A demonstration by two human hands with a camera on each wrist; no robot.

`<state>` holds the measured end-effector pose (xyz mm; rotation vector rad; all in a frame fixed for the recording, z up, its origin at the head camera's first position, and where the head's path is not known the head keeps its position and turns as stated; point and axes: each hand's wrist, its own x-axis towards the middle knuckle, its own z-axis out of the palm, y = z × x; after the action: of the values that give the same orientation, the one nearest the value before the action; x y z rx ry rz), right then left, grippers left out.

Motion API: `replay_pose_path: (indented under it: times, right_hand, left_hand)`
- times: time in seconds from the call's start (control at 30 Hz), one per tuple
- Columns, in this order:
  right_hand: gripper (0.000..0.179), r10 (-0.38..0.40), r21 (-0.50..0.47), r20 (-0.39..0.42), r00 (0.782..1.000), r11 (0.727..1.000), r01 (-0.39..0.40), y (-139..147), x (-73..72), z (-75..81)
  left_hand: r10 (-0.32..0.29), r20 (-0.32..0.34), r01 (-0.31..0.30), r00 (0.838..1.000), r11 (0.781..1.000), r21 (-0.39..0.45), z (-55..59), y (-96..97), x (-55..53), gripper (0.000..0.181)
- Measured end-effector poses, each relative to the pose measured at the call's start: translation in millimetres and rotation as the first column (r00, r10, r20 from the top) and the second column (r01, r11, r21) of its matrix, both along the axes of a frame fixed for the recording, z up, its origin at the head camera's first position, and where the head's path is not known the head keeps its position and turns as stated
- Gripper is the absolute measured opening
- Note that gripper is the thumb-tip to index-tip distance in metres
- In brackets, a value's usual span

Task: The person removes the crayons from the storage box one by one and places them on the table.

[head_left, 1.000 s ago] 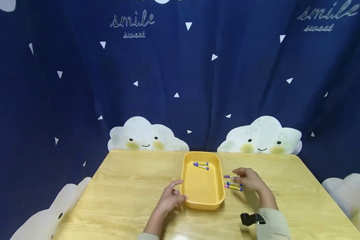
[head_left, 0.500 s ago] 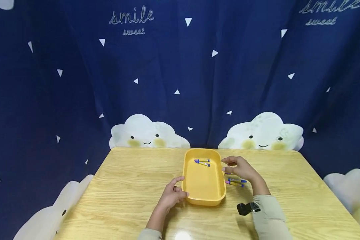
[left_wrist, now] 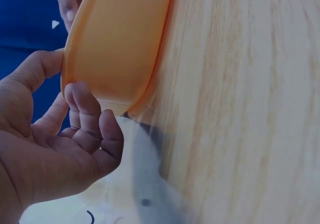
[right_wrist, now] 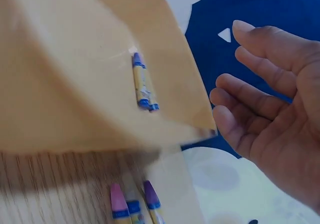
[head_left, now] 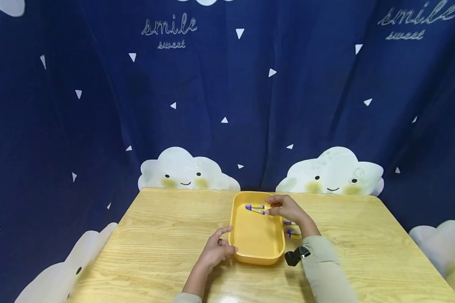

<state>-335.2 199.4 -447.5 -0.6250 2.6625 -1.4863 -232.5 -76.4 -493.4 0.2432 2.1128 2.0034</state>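
Two crayons lie close together in the far part of the yellow tray (head_left: 255, 235): one pink-tipped (head_left: 258, 206), one blue-tipped (head_left: 258, 211). My left hand (head_left: 215, 249) holds the tray's near left edge, thumb and index finger at the rim, other fingers curled beside the wall in the left wrist view. My right hand (head_left: 287, 209) hovers above the tray's far right side. Its fingers are loosely bent, with nothing between them in the right wrist view. Beside the tray lie a purple crayon (right_wrist: 152, 199), a pink crayon (right_wrist: 119, 200) and a blue crayon (right_wrist: 134, 210), partly cut off there.
The tray stands on a light wooden table (head_left: 167, 235). Behind it hangs a dark blue curtain (head_left: 197, 84) with white triangles and clouds. A small black device (head_left: 297, 255) sits at my right wrist.
My right hand has moved left, from over the crayons on the table, past the tray's right rim, to above the tray. The left hand stays at the tray's edge, and the crayons lie as before.
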Motion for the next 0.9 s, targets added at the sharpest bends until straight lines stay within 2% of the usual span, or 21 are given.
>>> replay_pose_path:
  times: [0.1, 0.17, 0.3, 0.4, 0.5, 0.6, 0.8, 0.9]
  right_hand:
    - [0.038, -0.001, -0.024, -0.003, 1.000, 1.000, 0.001, -6.4, -6.9, -2.4]
    - [0.038, 0.007, -0.039, -0.007, 1.000, 0.999, -0.007, -12.3, -5.2, 3.2]
    - [0.037, 0.004, -0.054, 0.007, 1.000, 0.999, -0.004, -19.1, -11.9, -3.3]
    - [0.035, -0.030, -0.037, 0.025, 0.999, 0.999, 0.031, -23.7, -20.8, -12.0]
    - [0.032, -0.053, -0.021, 0.023, 0.998, 0.998, 0.054, -31.6, -23.9, -10.2]
    - [0.032, -0.064, -0.046, 0.035, 0.997, 0.997, 0.066, -38.4, -29.9, -14.5]
    - [0.033, -0.143, -0.122, 0.114, 0.983, 0.980, 0.156, -49.4, -39.5, -32.7]
    - [0.031, -0.226, -0.176, 0.138, 0.964, 0.953, 0.248, -55.1, -40.2, -40.3]
  left_hand:
    - [0.007, -0.007, -0.007, 1.000, 1.000, 0.004, -0.2, -0.2, 0.1, 0.069]
    - [0.010, -0.010, -0.010, 1.000, 1.000, 0.003, -1.3, -0.3, -0.6, 0.070]
    - [0.012, -0.005, -0.012, 1.000, 1.000, 0.006, -3.8, -0.2, -1.8, 0.071]
    - [0.015, -0.001, -0.015, 1.000, 1.000, 0.012, -5.1, -0.6, -2.3, 0.071]
    - [0.019, -0.002, -0.019, 1.000, 1.000, 0.016, -5.8, -1.0, -3.0, 0.071]
    - [0.019, 0.002, -0.019, 1.000, 0.999, 0.026, -6.1, -1.4, -3.2, 0.071]
    - [0.014, -0.004, -0.014, 1.000, 0.999, 0.029, -5.8, -1.3, -1.2, 0.072]
    - [0.010, -0.005, -0.010, 1.000, 1.000, 0.027, -3.8, -0.8, -1.0, 0.071]
